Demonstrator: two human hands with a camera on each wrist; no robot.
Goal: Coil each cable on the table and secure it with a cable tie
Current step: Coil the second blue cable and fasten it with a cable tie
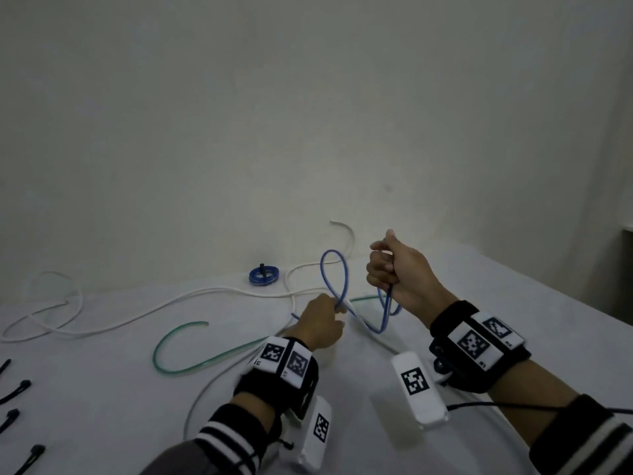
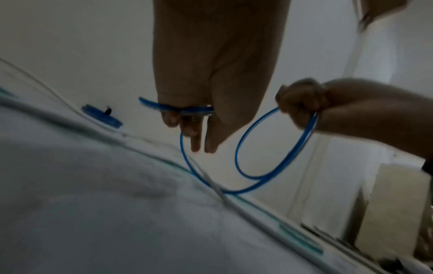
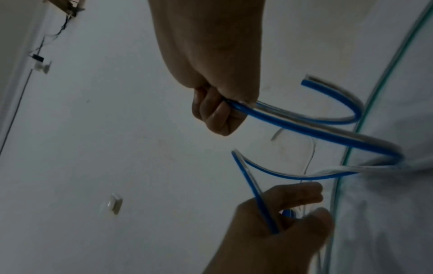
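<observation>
Your right hand [image 1: 397,272] is fisted around the blue cable [image 1: 334,279], raised over the table [image 1: 102,389], while your left hand [image 1: 320,323] pinches its next loop. Feed that loop into the fist at matching size, keeping both grips firm so it can't spring open

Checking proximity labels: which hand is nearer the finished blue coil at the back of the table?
Left. The left hand sits just in front of the finished blue coil; the right hand is raised farther to its right.
</observation>
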